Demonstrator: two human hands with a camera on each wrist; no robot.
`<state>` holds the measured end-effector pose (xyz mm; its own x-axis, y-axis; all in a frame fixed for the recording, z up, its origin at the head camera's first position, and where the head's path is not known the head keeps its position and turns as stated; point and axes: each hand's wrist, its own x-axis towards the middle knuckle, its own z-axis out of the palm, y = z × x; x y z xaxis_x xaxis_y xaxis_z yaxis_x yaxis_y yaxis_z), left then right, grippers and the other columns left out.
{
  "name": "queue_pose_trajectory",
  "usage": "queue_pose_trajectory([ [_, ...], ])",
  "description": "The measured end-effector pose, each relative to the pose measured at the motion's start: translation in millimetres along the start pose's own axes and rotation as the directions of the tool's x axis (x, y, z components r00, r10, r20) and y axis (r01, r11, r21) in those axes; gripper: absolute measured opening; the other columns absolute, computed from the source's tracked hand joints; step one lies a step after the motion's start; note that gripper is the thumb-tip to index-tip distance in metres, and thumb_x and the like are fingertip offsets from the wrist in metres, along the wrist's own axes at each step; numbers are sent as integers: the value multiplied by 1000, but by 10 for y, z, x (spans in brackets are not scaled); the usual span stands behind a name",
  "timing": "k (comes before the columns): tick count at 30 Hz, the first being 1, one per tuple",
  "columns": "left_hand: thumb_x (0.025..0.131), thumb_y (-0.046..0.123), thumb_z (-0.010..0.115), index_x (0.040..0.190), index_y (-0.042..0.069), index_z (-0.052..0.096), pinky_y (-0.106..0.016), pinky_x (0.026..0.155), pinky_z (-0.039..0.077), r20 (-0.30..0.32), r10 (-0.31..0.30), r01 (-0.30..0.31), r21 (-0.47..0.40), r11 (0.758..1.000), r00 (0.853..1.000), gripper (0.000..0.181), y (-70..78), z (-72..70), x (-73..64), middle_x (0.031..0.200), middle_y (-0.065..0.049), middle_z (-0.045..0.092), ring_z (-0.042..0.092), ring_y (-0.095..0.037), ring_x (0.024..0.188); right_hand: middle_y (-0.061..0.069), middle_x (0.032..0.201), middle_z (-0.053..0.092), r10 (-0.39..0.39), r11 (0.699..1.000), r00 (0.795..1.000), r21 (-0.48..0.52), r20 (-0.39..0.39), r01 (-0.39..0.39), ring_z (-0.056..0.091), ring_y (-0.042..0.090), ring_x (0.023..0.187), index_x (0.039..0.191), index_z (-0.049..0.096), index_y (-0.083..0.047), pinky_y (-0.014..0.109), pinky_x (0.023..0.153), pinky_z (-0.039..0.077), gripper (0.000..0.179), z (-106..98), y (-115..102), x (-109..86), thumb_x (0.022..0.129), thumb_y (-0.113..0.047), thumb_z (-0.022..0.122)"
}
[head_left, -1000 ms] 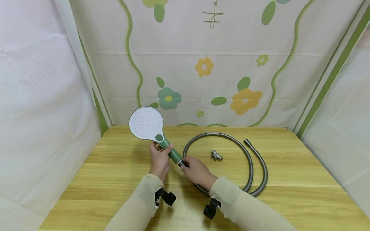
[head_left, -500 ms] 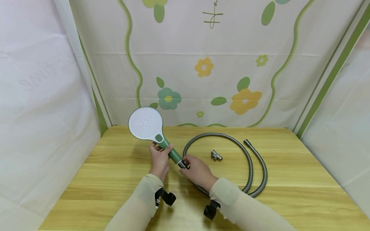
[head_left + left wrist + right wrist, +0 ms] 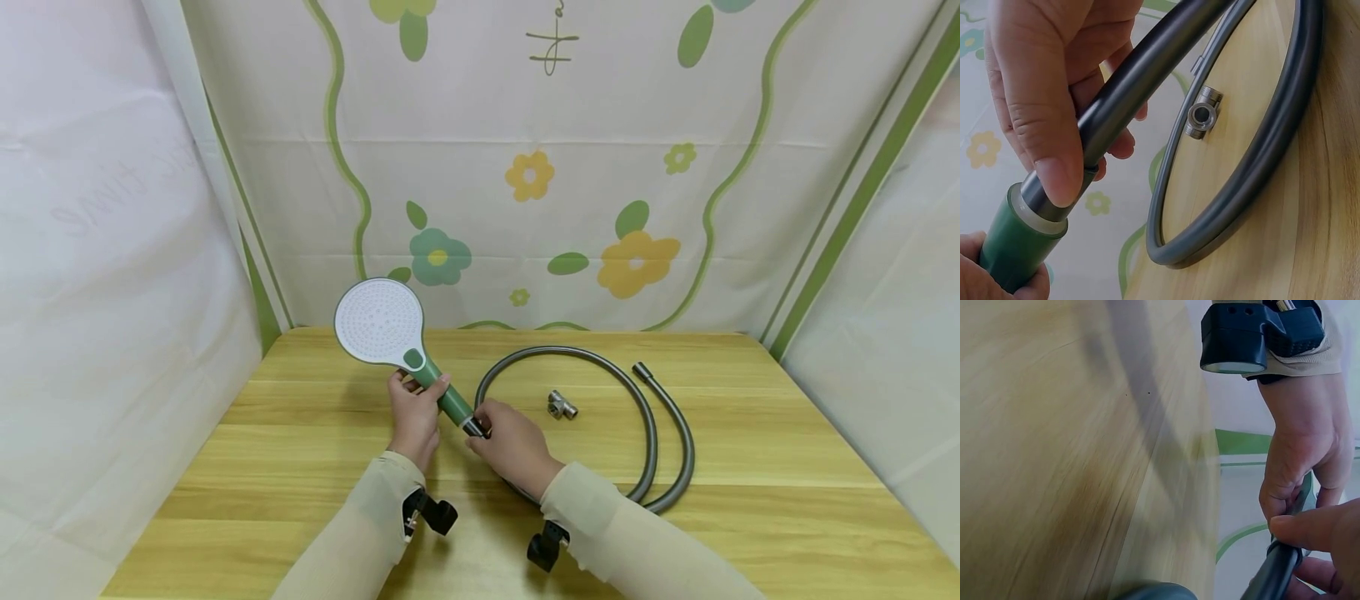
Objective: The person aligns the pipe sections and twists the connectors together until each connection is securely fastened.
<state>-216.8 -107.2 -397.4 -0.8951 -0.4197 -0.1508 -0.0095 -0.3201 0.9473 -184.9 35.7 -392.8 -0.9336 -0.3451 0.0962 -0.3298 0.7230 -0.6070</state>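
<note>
A shower head [image 3: 379, 321] with a white round spray face and a green handle is held up over the table, tilted to the left. Around its handle curl the fingers of my left hand [image 3: 415, 417], thumb on top. My right hand [image 3: 516, 446] pinches the dark connector [image 3: 1040, 190] of the grey shower hose [image 3: 651, 433] at the handle's lower end. In the left wrist view, the connector meets the pale ring at the handle's end, with the right thumb pressed on it. The right wrist view shows both hands close together along the hose end.
Most of the hose lies looped on the wooden table [image 3: 750, 417], its free end fitting [image 3: 642, 371] pointing to the back. Inside the loop lies a small metal tee fitting [image 3: 562, 405]. Fabric walls [image 3: 480, 167] with flower prints enclose the back and sides.
My right fingers and thumb have shifted slightly on the connector, uncovering a bit more of its dark end. The left hand and shower head stay almost still.
</note>
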Motion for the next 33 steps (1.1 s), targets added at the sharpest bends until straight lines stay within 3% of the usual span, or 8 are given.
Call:
queue_pose_trajectory([
  [18,91,0,63,144,7,19,-39,90,45,36,-1,2,-31,1000,999,69,-2,-20,3,120,-18,35,48,-31,107,-1,81,63,-2,993,999,117,44,-3,54,10,65,100,65,-5,27,57,46,19,-16,10,0,88,-18,71],
  [33,90,2,65,145,9,19,-40,92,45,45,-20,21,-21,1000,999,72,5,-25,2,123,-18,34,47,-32,109,5,85,63,18,953,993,298,117,-53,56,15,73,100,65,2,29,64,49,21,-43,66,40,88,-13,70],
])
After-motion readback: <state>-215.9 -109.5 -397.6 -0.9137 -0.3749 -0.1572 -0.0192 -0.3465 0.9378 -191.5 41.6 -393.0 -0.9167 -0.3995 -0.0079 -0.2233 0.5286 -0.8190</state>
